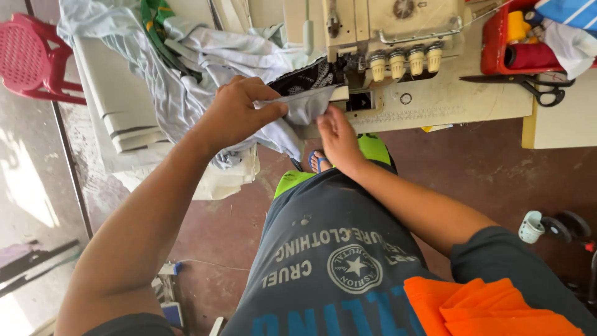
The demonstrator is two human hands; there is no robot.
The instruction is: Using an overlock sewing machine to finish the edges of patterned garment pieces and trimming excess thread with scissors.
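Hands pinch grey fabric [305,104] at sewing machine [373,43] bed: left hand [239,112] grips its edge, right hand [336,134] holds it from below. Red tray [497,46] top right holds yellow thread cone [517,25], dark red spool [528,56]. Black scissors [528,82] beside it.

I saw soft matt grey cloth [305,104] beside the smooth cream-enamelled sewing machine [385,37], glossy red plastic tray [497,46] beyond it.
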